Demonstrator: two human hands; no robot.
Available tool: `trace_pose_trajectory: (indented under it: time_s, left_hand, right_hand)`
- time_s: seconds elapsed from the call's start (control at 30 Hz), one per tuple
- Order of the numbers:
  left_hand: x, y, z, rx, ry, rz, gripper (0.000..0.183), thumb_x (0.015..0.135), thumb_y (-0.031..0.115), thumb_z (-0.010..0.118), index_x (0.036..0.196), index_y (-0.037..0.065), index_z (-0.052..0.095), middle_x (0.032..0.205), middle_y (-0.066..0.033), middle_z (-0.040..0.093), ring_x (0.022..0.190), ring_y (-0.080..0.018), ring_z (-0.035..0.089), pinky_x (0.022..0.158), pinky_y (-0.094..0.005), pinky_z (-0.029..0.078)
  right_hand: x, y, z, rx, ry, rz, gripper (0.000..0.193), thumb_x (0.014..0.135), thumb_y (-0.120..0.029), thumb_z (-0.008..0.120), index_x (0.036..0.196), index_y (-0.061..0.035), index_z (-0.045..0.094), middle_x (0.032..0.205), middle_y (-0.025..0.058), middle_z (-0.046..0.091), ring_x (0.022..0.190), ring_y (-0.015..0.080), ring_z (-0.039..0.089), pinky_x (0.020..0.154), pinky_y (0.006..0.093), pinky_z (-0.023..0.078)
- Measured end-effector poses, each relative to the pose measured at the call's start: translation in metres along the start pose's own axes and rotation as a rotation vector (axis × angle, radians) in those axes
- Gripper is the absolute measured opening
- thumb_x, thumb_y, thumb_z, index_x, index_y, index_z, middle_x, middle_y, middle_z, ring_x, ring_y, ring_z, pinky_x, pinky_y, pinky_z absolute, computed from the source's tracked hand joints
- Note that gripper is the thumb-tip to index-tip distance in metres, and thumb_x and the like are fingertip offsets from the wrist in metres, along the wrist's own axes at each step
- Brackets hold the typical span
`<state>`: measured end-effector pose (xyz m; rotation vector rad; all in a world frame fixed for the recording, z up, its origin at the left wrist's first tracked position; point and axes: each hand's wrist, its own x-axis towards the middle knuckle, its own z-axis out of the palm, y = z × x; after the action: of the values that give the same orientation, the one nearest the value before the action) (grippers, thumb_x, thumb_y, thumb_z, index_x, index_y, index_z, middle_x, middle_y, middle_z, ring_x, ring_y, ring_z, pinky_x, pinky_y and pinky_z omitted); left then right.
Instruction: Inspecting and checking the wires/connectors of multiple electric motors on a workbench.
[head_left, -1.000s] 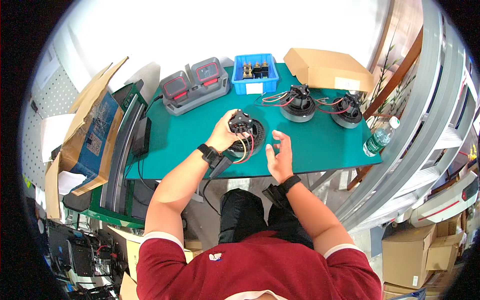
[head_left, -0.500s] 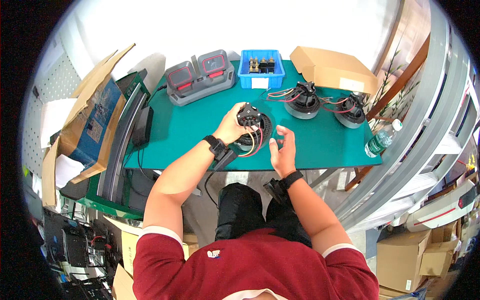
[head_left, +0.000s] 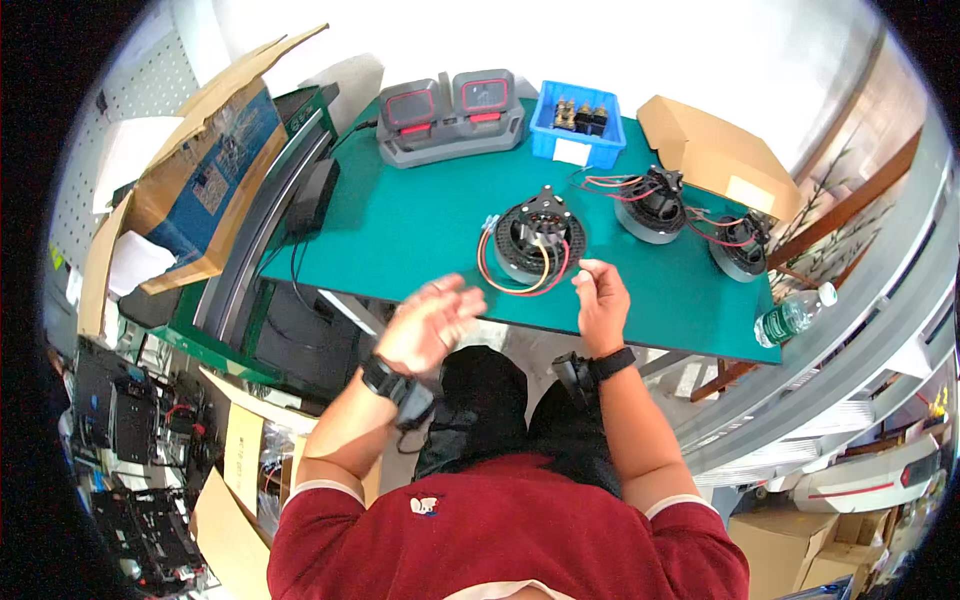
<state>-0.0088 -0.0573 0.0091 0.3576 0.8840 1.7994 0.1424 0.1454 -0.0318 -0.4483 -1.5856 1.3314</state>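
Note:
A round black wheel unit [head_left: 512, 236] with a three-armed black bracket on top lies on the green table [head_left: 420, 220], red and pale wires looping around its near-left side. Apart from it, my left hand [head_left: 428, 328] hovers over the table's front edge, fingers spread and empty. My right hand [head_left: 604, 308] is just right of the unit, thumb and forefinger drawn together; anything between the fingertips is too small to make out. Two similar wheel units, one [head_left: 650, 208] nearer and another [head_left: 740, 250] farther right, stand with wires trailing from them.
Along the back are a grey twin-bay charger-like device [head_left: 452, 145], a blue bin [head_left: 575, 150] of metal fittings and black parts, and a cardboard box [head_left: 720, 150]. A water bottle [head_left: 795, 318] lies at the right edge. An open carton [head_left: 215, 190] stands left, a metal ladder [head_left: 850, 340] right.
My left hand has let go of the wheel unit's bracket and drawn back toward the front edge. My right hand's fingers have come closer together. The view has shifted, moving the table contents rightward.

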Motion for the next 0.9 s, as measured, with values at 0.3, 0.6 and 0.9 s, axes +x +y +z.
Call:
trace_pose_trajectory:
  time_s: [0.3, 0.6, 0.9]
  left_hand:
    - [0.031, -0.036, 0.009, -0.330, -0.036, 0.017, 0.032, 0.082, 0.012, 0.050, 0.108, -0.004, 0.045, 0.116, -0.0216, 0.050, 0.108, -0.0312, 0.049, 0.092, -0.0407, 0.041]
    - [0.103, 0.039, -0.014, -0.124, -0.023, 0.239, 0.029, 0.091, 0.033, 0.046, 0.105, 0.009, 0.052, 0.077, 0.0006, 0.055, 0.071, -0.0125, 0.054, 0.064, -0.0261, 0.046]
    - [0.151, 0.085, 0.016, 0.269, -0.291, 0.240, 0.036, 0.089, 0.026, 0.052, 0.113, 0.000, 0.051, 0.076, 0.0001, 0.052, 0.057, -0.0059, 0.043, 0.052, -0.0197, 0.039]
  right_hand:
    - [0.000, 0.001, -0.002, 0.090, -0.045, 0.026, 0.010, 0.085, -0.002, 0.053, 0.093, -0.0022, 0.057, 0.077, -0.0006, 0.057, 0.069, 0.0046, 0.053, 0.062, 0.0188, 0.042]
    - [-0.001, -0.005, -0.002, 0.066, -0.058, 0.050, 0.009, 0.084, -0.002, 0.054, 0.092, -0.0020, 0.058, 0.074, -0.0001, 0.058, 0.067, 0.0045, 0.053, 0.060, 0.0193, 0.042]
    - [-0.004, -0.009, -0.003, -0.140, -0.070, -0.001, 0.009, 0.083, -0.005, 0.055, 0.090, -0.0005, 0.058, 0.072, 0.0027, 0.059, 0.064, 0.0067, 0.054, 0.059, 0.0214, 0.044]
